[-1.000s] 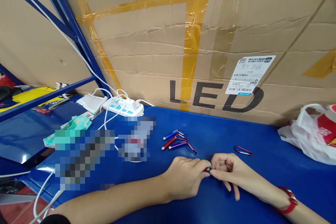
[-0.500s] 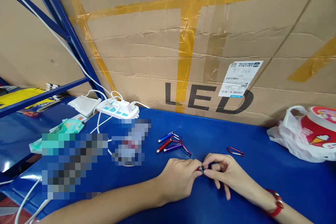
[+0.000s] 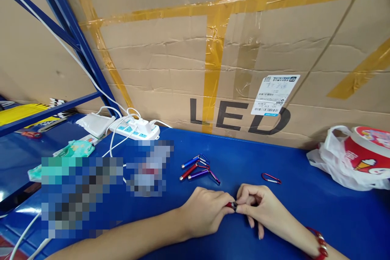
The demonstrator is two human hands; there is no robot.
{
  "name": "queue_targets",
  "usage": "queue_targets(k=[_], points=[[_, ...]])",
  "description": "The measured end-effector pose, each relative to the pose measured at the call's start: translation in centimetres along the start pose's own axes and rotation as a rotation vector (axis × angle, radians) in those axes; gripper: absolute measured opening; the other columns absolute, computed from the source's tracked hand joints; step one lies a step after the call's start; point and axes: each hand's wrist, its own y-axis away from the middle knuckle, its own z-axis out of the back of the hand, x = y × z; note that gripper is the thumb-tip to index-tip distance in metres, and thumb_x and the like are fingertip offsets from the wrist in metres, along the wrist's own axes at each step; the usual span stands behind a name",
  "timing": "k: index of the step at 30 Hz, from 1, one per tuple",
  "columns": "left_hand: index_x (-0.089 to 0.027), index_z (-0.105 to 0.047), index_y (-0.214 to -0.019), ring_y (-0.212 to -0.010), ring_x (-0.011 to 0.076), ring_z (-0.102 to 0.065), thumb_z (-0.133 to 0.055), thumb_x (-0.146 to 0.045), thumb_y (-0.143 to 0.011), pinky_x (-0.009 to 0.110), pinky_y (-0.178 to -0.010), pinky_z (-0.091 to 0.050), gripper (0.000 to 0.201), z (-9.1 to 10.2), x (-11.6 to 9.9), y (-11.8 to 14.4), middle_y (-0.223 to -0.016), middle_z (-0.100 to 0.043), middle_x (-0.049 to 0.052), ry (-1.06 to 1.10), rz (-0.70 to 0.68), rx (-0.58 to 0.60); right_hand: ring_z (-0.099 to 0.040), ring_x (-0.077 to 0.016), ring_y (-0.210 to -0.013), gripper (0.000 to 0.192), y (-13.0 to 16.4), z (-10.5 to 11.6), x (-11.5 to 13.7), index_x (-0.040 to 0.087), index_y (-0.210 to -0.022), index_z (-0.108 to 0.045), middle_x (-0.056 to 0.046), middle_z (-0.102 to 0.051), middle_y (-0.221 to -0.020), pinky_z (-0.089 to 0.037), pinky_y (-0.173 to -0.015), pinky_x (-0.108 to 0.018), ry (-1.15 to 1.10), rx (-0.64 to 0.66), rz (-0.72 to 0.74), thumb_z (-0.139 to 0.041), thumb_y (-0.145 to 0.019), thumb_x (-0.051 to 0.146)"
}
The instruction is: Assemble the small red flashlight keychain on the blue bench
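Note:
My left hand (image 3: 207, 213) is closed around a small red keychain flashlight (image 3: 229, 204), most of which the fingers hide. At the flashlight's dark metal end, the thumb and forefinger of my right hand (image 3: 255, 204) pinch a small metal ring, too tiny to see well; the other fingers curl below. Beyond my left hand lie a blue flashlight (image 3: 189, 162), a red flashlight (image 3: 188, 172) and a purple flashlight (image 3: 198, 174), each with a carabiner of like colour. A loose red carabiner (image 3: 271, 178) rests past my right hand.
A large cardboard box (image 3: 158, 65) rises behind the blue tabletop (image 3: 146, 227). On the left are a power strip (image 3: 143, 131), white cables, a green packet (image 3: 77, 148) and blurred items. At right, a red bucket (image 3: 365, 152) sits in a plastic bag.
The view has shifted slightly. Both hands stay together at the flashlight's end, a little lower in view, and more of its red body shows between them.

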Motion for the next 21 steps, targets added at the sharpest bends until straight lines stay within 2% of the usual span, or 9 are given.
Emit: queue_targets(k=[2,8,14,21], points=[[-0.018,-0.052,-0.091,-0.068,0.0148,-0.066,-0.046,-0.018,-0.089,0.020,-0.056,-0.043,0.006,-0.01,0.07,-0.01,-0.082,-0.068,-0.001,0.009,-0.003,-0.011,-0.051,-0.0050,-0.038,0.042,0.03,-0.11,0.16,0.014,-0.060,-0.048,0.004,-0.050,-0.064,-0.044,-0.025,-0.013,-0.001,-0.003,0.006,-0.076,-0.058,0.045],[-0.018,-0.053,-0.094,-0.068,0.0148,-0.066,-0.046,-0.019,-0.090,0.020,-0.056,-0.043,0.008,-0.06,0.00,0.08,-0.082,-0.068,-0.001,0.005,0.014,-0.013,-0.049,-0.0053,-0.037,0.044,-0.01,-0.27,0.31,0.014,-0.062,-0.049,0.005,-0.048,-0.058,-0.045,-0.025,-0.014,0.015,-0.028,-0.008,-0.076,-0.056,0.048],[-0.018,-0.053,-0.095,-0.067,0.0149,-0.063,-0.040,-0.023,-0.094,0.022,-0.058,-0.042,0.015,-0.37,-0.05,0.06,-0.077,-0.065,0.000,-0.077,0.020,-0.053,-0.043,-0.0059,-0.029,0.043,-0.21,-0.20,0.13,0.017,-0.067,-0.048,0.011,-0.041,-0.037,-0.043,-0.025,-0.015,0.066,-0.033,-0.060,-0.072,-0.060,0.052],[-0.021,-0.056,-0.096,-0.070,0.0153,-0.060,-0.042,-0.025,-0.094,0.024,-0.064,-0.042,0.014,-0.53,0.14,-0.05,-0.076,-0.062,-0.001,-0.095,0.055,-0.076,-0.045,-0.0058,-0.031,0.046,-0.35,-0.01,-0.26,0.017,-0.066,-0.044,0.009,-0.046,-0.045,-0.043,-0.024,-0.016,0.050,-0.015,-0.041,-0.072,-0.058,0.053]])
